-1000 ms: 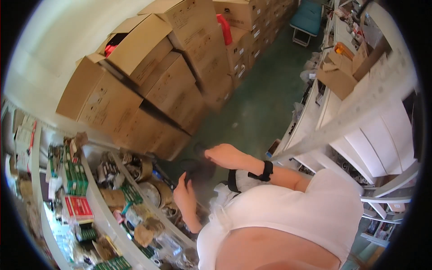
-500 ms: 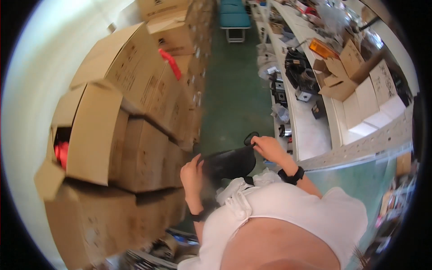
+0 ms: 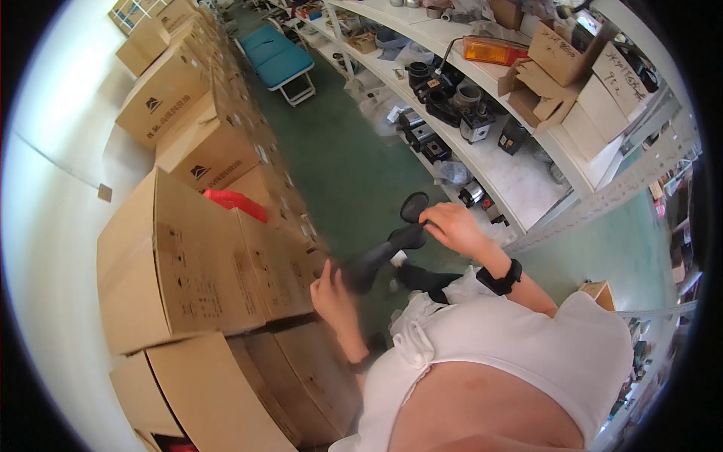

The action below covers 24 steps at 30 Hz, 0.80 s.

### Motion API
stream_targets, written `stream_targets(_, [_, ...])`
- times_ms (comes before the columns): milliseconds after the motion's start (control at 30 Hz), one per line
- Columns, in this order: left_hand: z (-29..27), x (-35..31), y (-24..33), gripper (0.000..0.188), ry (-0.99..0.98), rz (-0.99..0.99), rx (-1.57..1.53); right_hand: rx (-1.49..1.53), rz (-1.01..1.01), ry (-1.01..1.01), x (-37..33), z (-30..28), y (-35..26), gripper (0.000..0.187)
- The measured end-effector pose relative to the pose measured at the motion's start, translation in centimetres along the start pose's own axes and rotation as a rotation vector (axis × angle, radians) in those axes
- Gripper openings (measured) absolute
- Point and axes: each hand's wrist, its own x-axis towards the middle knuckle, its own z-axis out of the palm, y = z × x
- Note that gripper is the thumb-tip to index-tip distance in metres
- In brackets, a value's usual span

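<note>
Green smooth-floored aisle (image 3: 343,166) left open room ahead. Brown cardboard carton stack (image 3: 203,271) walled off the left, close by the left hand (image 3: 335,301). White metal shelving (image 3: 527,196) bounded the right, near the right hand (image 3: 456,228). Teal-padded, white-framed folding bed (image 3: 277,59) partly blocked the far end.

Brown cardboard boxes (image 3: 203,279) stand stacked along the pale wall (image 3: 56,218) on the left, with a red object (image 3: 235,203) lying among them. A blue folding bed (image 3: 279,56) stands farther off on the green floor (image 3: 331,151). On the right, white shelves (image 3: 531,188) carry black and metal machine parts (image 3: 476,122), an orange lamp (image 3: 489,51) and an open carton (image 3: 538,94) beside white boxes (image 3: 591,128).
</note>
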Motion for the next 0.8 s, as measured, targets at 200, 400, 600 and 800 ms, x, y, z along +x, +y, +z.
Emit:
stream_targets(200, [2.3, 6.0, -0.5, 0.022, -0.148, 0.053, 0.009, -0.035, 0.018, 0.025, 5.8, 2.0, 3.5, 0.012])
stream_targets(400, [6.0, 15.6, 0.8, 0.017, -0.109, -0.005, 0.018, 0.016, 0.092, -0.017, 13.2, 5.3, 9.1, 0.013])
stream_targets(600, [10.8, 25.0, 3.1, 0.014, 0.111, 0.009, 0.171, 0.047, 0.111, -0.078, 19.6, 7.7, 14.1, 0.012])
stream_targets(800, [15.1, 31.6, 0.8, 0.012, -0.021, -0.012, -0.098, 0.112, 0.193, -0.058, 26.6, 10.0, 18.4, 0.015])
